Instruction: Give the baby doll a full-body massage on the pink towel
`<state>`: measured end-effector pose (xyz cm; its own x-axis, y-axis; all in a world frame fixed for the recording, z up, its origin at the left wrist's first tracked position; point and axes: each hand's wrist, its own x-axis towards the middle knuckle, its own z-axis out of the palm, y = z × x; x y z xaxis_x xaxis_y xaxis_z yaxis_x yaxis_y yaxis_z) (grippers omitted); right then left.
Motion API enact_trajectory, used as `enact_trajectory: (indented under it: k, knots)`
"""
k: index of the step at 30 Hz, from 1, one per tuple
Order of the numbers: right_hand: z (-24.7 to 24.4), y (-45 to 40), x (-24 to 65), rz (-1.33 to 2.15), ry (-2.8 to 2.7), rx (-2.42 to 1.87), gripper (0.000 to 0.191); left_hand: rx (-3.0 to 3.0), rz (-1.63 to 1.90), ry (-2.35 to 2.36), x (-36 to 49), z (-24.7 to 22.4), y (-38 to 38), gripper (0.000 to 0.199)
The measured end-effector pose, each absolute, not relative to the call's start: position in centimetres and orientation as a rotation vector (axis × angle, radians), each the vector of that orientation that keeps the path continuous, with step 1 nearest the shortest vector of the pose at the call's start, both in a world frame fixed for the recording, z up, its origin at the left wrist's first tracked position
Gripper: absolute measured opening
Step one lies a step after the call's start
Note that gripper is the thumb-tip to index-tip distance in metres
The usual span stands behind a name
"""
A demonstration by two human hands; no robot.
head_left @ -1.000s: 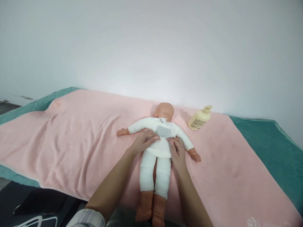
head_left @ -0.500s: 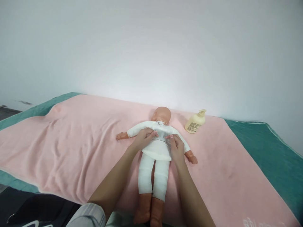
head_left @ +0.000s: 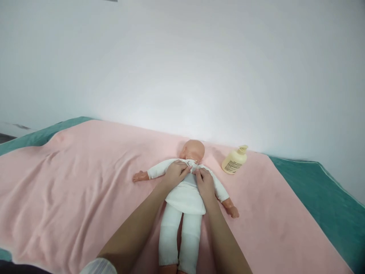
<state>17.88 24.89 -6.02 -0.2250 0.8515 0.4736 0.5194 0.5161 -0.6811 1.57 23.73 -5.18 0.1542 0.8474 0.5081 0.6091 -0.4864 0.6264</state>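
A baby doll (head_left: 171,243) lies stretched out on its front with its arms spread, the bare back of its head (head_left: 194,150) away from me. It wears a white top (head_left: 185,198) and white leggings. My left hand (head_left: 177,173) is over the left of its upper back, thumb and fingers closed at the cloth just under the neck. From the other side my right hand (head_left: 204,180) pinches at the cloth too, its fingertips a small gap from the left ones. A short dark cord loop shows by the collar between them.
A pale yellow pump bottle (head_left: 234,160) stands right of the doll's head. Under everything is a pink blanket (head_left: 270,213), wrinkled on the left, over a green cover (head_left: 310,175). A plain white wall (head_left: 182,68) rises behind.
Both hands have moved up the doll's back, from about the waist to just under the neck. The camera view has tilted up, so the doll and bottle appear lower.
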Motion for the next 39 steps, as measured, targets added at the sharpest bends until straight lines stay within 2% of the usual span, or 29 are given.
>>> enact_trajectory:
  k: [4, 10, 18, 30, 39]
  knots:
    - [-5.7, 24.4, 17.9, 0.469, -1.904, -1.136, 0.036, 2.198, 1.263, 1.403, 1.6, -5.3, 23.4, 0.040]
    - [-5.7, 23.6, 17.9, 0.437, -1.825, -1.087, 0.029, 2.217, 1.481, 1.392, 1.4, -5.3, 22.6, 0.028]
    - [-5.9, 24.2, 18.0, 0.441, -1.943, -1.096, 0.031, 2.300, 1.279, 1.462, 1.2, -5.7, 23.2, 0.027]
    - [-6.4, 24.1, 18.0, 0.400, -1.922, -1.035, 0.029, 2.329, 1.332, 1.474, 1.1, -6.1, 23.2, 0.024]
    - [-6.4, 24.5, 17.9, 0.431, -1.995, -1.084, 0.032, 2.355, 1.192, 1.524, 1.1, -6.3, 23.5, 0.025]
